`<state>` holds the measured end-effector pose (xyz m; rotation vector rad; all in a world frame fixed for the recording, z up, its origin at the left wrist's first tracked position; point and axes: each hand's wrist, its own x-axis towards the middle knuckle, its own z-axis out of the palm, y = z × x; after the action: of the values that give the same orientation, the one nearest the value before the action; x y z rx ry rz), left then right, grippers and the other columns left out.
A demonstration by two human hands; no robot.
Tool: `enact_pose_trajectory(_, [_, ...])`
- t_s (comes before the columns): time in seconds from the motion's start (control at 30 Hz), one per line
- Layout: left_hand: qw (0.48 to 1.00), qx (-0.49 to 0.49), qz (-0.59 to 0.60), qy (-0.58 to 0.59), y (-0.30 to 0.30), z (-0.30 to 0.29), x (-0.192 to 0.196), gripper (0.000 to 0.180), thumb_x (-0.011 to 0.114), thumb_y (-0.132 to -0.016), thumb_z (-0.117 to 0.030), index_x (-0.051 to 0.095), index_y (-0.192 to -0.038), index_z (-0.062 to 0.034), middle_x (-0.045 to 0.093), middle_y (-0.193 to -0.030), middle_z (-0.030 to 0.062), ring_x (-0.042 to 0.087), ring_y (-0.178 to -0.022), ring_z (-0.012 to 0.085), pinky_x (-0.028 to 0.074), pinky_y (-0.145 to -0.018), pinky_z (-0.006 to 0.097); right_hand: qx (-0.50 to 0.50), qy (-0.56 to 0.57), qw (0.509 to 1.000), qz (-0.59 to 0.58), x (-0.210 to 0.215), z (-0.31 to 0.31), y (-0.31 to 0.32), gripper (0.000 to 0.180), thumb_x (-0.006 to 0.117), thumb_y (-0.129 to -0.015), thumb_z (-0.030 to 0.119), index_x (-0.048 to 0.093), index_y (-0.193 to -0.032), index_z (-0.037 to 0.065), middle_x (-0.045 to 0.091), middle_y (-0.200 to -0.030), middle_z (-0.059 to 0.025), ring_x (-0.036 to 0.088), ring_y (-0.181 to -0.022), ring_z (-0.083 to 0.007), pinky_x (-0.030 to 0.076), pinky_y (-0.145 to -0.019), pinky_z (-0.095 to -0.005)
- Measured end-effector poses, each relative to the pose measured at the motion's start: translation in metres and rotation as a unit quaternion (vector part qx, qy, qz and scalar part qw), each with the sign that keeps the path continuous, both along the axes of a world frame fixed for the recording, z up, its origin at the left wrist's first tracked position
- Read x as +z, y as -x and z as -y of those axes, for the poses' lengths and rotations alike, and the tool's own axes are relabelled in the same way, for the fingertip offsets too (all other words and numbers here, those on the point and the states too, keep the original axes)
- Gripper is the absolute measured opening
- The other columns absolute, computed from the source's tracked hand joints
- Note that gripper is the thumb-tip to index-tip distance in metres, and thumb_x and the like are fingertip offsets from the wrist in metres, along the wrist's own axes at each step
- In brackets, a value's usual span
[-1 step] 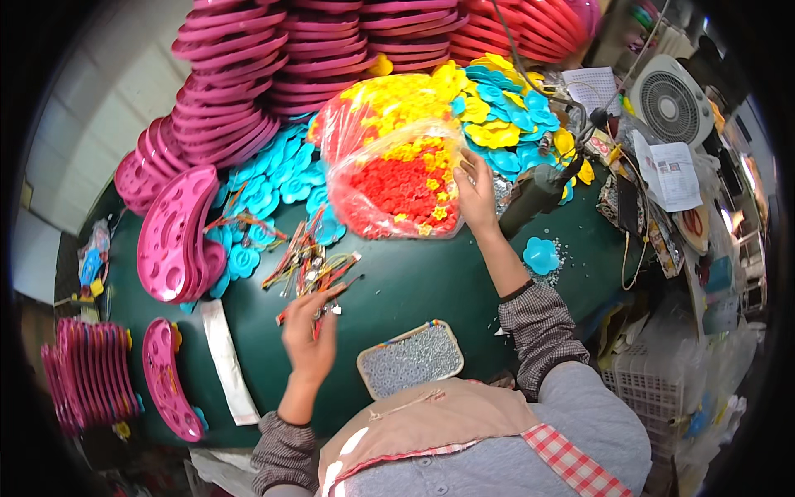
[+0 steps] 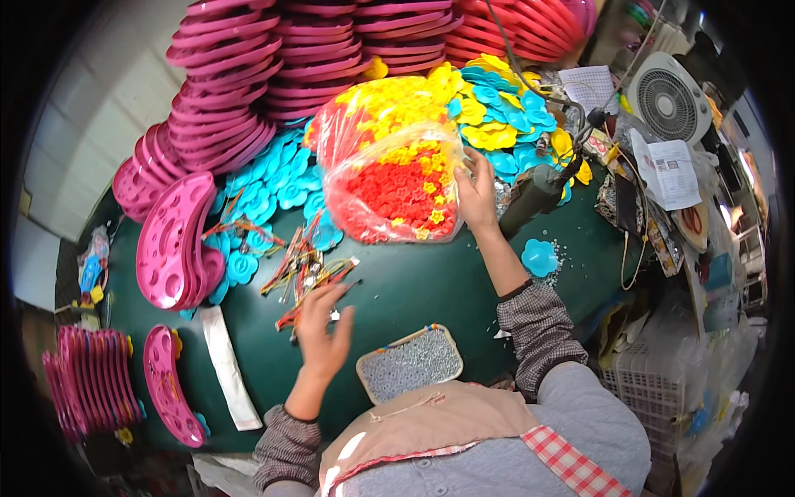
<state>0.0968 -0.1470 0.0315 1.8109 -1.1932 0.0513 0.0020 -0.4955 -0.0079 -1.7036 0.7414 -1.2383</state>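
Observation:
My left hand (image 2: 323, 335), thumb and fingers apart and nothing visible in it, hovers at the near end of a loose bundle of red, yellow and black wires (image 2: 306, 273) with small parts attached. Farther right, my right hand (image 2: 475, 192) has its fingers bent round the right edge of a clear plastic bag (image 2: 335, 203). Small red flower pieces (image 2: 385, 195) fill that bag, with yellow ones (image 2: 437, 217) among them. Between my forearms, a shallow tray (image 2: 361, 373) holds many small silvery screws (image 2: 414, 362).
Pink curved plastic shells (image 2: 224, 99) rise in tall stacks at the back. Blue flower shapes (image 2: 286, 178) lie left of the bag. A dark upright tool (image 2: 530, 199) stands by my right hand. One blue flower (image 2: 540, 258) sits among scattered screws. A white strip (image 2: 230, 373) lies left.
My left hand has shifted slightly right, away from the wires, and its thumb has spread out from the fingers. My right hand stays at the bag's edge.

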Motion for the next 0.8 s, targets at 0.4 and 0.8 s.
enact_pose_trajectory(0.4, [0.946, -0.077, 0.296, -0.11, -0.043, 0.298, 0.004, 0.068, 0.079, -0.083, -0.023, 0.057, -0.148, -0.0235, 0.044, -0.161, 0.0175, 0.031, -0.155, 0.0445, 0.019, -0.123, 0.074, -0.119, -0.032, 0.992, -0.027, 0.015, 0.21, -0.111, 0.076, 0.08, -0.086, 0.03, 0.049, -0.146, -0.003, 0.056, -0.143, -0.0292, 0.058, -0.13, -0.0453, 0.049, -0.111, -0.0447])
enact_pose_trajectory(0.8, [0.939, 0.012, 0.291, -0.183, -0.097, 0.3, -0.034, 0.052, 0.075, -0.092, -0.045, 0.066, -0.142, -0.0304, 0.041, -0.162, 0.0125, 0.025, -0.156, 0.0469, 0.021, -0.113, 0.084, -0.164, 0.075, 0.929, -0.324, 0.018, 0.256, -0.174, 0.09, 0.084, -0.083, 0.041, 0.039, -0.159, 0.028, 0.066, -0.124, -0.0259, 0.069, -0.112, -0.0451, 0.058, -0.093, -0.0532])
